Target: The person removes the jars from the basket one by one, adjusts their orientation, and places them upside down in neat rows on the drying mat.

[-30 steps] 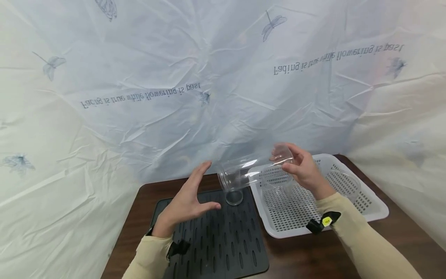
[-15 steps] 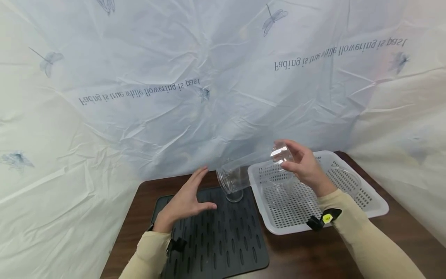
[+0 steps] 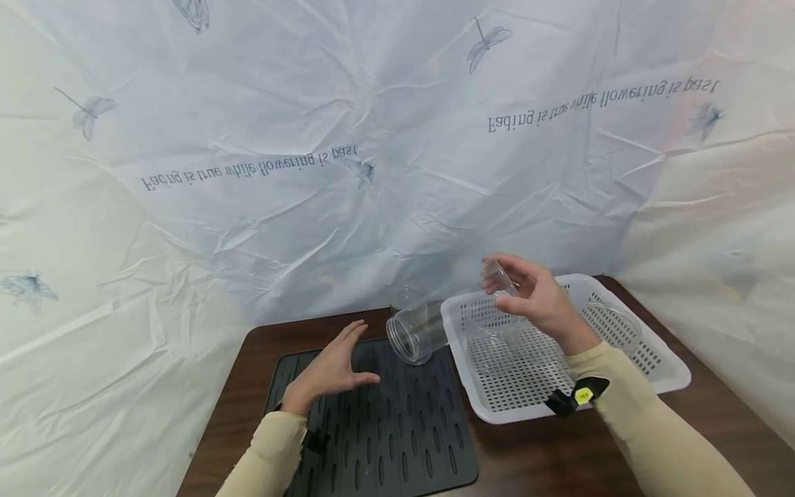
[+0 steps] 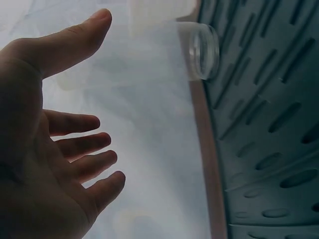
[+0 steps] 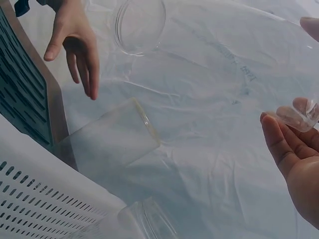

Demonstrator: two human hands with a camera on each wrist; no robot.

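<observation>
A clear jar point(image 3: 402, 339) with a threaded mouth lies tilted in the air, its mouth pointing left and down over the mat. My right hand point(image 3: 539, 298) holds it by the far end, fingers and thumb curled about the base point(image 5: 304, 117). My left hand point(image 3: 328, 371) hovers left of the mouth, touching nothing. Its thumb and fingers are spread apart, as the left wrist view shows. Behind the held jar, a second clear jar point(image 3: 406, 295) stands upright at the back of the dark ridged mat point(image 3: 397, 428); the held jar partly covers it.
A white perforated basket point(image 3: 491, 415) stands right of the mat, beneath my right hand. Clear containers point(image 3: 611, 324) lie in it, their outlines hard to make out. A wrinkled, printed white sheet point(image 3: 373, 207) hangs behind the brown table point(image 3: 217, 431).
The held jar's mouth has turned more toward the head camera and dropped slightly. My left hand has moved a little down and away from it. My right hand keeps its hold.
</observation>
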